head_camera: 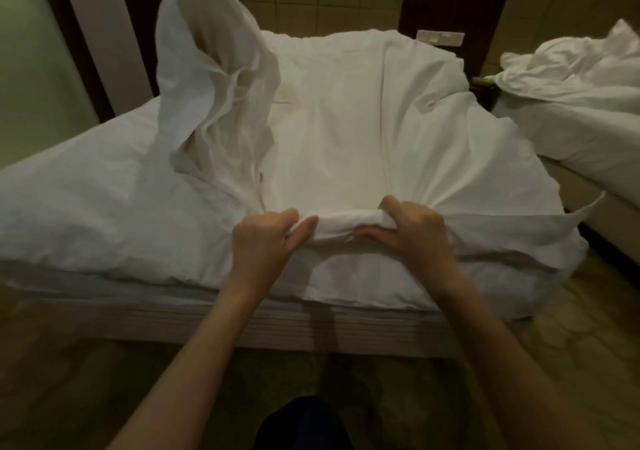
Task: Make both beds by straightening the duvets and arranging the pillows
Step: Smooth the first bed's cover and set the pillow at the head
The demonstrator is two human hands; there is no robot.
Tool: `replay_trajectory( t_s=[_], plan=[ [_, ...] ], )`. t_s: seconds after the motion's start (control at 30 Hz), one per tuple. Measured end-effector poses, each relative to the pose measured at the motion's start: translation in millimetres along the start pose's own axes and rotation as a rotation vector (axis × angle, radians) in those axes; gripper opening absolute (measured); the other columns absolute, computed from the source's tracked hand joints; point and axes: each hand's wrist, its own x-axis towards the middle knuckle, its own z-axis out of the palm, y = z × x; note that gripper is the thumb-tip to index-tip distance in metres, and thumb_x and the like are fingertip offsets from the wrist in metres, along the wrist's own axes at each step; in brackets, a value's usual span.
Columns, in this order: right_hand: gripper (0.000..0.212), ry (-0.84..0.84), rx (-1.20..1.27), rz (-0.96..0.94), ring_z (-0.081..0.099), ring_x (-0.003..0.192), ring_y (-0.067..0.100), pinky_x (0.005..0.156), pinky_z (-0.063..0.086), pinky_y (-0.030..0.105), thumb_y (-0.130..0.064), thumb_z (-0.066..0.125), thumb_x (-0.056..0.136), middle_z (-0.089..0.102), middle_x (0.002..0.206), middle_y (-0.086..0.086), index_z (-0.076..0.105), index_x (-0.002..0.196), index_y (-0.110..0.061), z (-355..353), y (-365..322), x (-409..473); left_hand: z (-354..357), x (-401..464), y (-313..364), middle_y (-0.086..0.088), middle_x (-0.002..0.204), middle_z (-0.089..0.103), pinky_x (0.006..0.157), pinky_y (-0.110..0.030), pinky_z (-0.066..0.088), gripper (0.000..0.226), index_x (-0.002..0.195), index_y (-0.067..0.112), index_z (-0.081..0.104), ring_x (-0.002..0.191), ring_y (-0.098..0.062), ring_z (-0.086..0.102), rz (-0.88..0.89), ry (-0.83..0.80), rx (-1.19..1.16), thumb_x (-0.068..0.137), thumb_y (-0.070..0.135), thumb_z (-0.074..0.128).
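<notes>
A white duvet lies rumpled across the near bed, with one part billowing up tall at the back left. At the foot of the bed my left hand and my right hand grip a bunched roll of the duvet's edge between them, fingers curled round the cloth. The duvet's right side hangs over the bed's corner. A second bed at the right carries its own crumpled white duvet. No pillow shows plainly.
The near bed's base runs across in front of me above a patterned floor. A narrow gap with a dark nightstand separates the beds. A switch panel sits on the tiled headboard wall.
</notes>
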Motion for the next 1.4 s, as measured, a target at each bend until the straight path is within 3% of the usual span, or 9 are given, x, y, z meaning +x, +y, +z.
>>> replay_trajectory(
  t_s=[0.17, 0.3, 0.53, 0.7, 0.83, 0.97, 1.1, 1.27, 1.4],
  plan=[
    [0.044, -0.125, -0.028, -0.041, 0.049, 0.072, 0.022, 0.064, 0.039, 0.035, -0.058, 0.058, 0.078, 0.059, 0.075, 0.004, 0.065, 0.078, -0.015, 35, -4, -46, 22, -48, -20, -0.004, 0.066, 0.054, 0.061, -0.031, 0.031, 0.053, 0.072, 0.015, 0.06, 0.064, -0.022, 0.049, 0.03, -0.1, -0.007, 0.1, 0.051, 0.034],
    [0.048, -0.126, 0.068, 0.026, 0.048, 0.092, 0.022, 0.081, 0.037, 0.033, -0.06, 0.059, 0.076, 0.063, 0.096, 0.008, 0.07, 0.093, -0.016, 37, -8, -74, 30, -67, -24, -0.005, 0.079, 0.058, 0.07, -0.032, 0.033, 0.028, 0.09, 0.022, 0.056, 0.076, -0.021, 0.043, 0.029, -0.143, -0.071, 0.096, 0.046, 0.044],
    [0.039, -0.09, 0.127, 0.126, 0.051, 0.112, 0.023, 0.085, 0.04, 0.036, -0.05, 0.058, 0.086, 0.057, 0.117, 0.006, 0.071, 0.096, -0.015, 23, -28, -98, 9, -71, -20, -0.001, 0.082, 0.059, 0.071, -0.032, 0.031, 0.015, 0.092, 0.025, 0.048, 0.079, -0.02, 0.044, 0.1, -0.232, -0.086, 0.085, 0.038, 0.053],
    [0.044, -0.154, 0.101, 0.117, 0.046, 0.123, 0.026, 0.092, 0.037, 0.037, -0.052, 0.055, 0.086, 0.048, 0.13, 0.005, 0.069, 0.107, -0.017, 21, -35, -119, 2, -72, -17, 0.005, 0.088, 0.062, 0.073, -0.032, 0.03, 0.04, 0.107, 0.027, 0.065, 0.082, -0.017, 0.046, 0.07, -0.303, -0.019, 0.082, 0.054, 0.05],
    [0.048, -0.248, 0.053, 0.084, 0.041, 0.127, 0.026, 0.095, 0.036, 0.039, -0.052, 0.053, 0.084, 0.044, 0.138, 0.007, 0.056, 0.123, -0.025, 22, -30, -131, 4, -76, -4, 0.005, 0.091, 0.06, 0.076, -0.034, 0.026, 0.031, 0.093, 0.031, 0.069, 0.088, -0.016, 0.045, 0.094, -0.339, 0.032, 0.081, 0.054, 0.053],
    [0.047, -0.325, 0.023, 0.074, 0.043, 0.124, 0.025, 0.09, 0.045, 0.043, -0.05, 0.052, 0.081, 0.058, 0.13, 0.013, 0.07, 0.111, -0.019, 17, -28, -129, 15, -84, -4, 0.006, 0.096, 0.066, 0.083, -0.034, 0.028, 0.03, 0.089, 0.027, 0.071, 0.095, -0.016, 0.053, 0.101, -0.462, 0.051, 0.08, 0.049, 0.052],
    [0.051, -0.403, -0.018, 0.152, 0.052, 0.113, 0.024, 0.083, 0.052, 0.047, -0.053, 0.048, 0.08, 0.065, 0.12, 0.011, 0.071, 0.106, -0.016, -5, -17, -132, 16, -71, 4, 0.008, 0.085, 0.068, 0.077, -0.033, 0.033, 0.037, 0.081, 0.027, 0.071, 0.082, -0.018, 0.062, 0.049, -0.62, 0.042, 0.08, 0.054, 0.046],
    [0.05, -0.253, -0.122, 0.197, 0.055, 0.11, 0.024, 0.084, 0.05, 0.041, -0.05, 0.052, 0.084, 0.065, 0.116, 0.011, 0.069, 0.11, -0.011, -62, 21, -122, 24, -53, 48, 0.006, 0.089, 0.066, 0.071, -0.032, 0.041, 0.031, 0.093, 0.025, 0.069, 0.081, -0.019, 0.062, 0.162, -0.456, -0.118, 0.084, 0.044, 0.046],
    [0.053, -0.217, -0.238, 0.251, 0.052, 0.116, 0.025, 0.089, 0.046, 0.04, -0.055, 0.05, 0.084, 0.065, 0.119, 0.009, 0.068, 0.112, -0.013, -94, 67, -118, 50, -32, 102, 0.001, 0.104, 0.065, 0.078, -0.034, 0.037, 0.032, 0.106, 0.021, 0.069, 0.096, -0.019, 0.054, 0.277, -0.298, -0.274, 0.084, 0.035, 0.051]
  ],
)
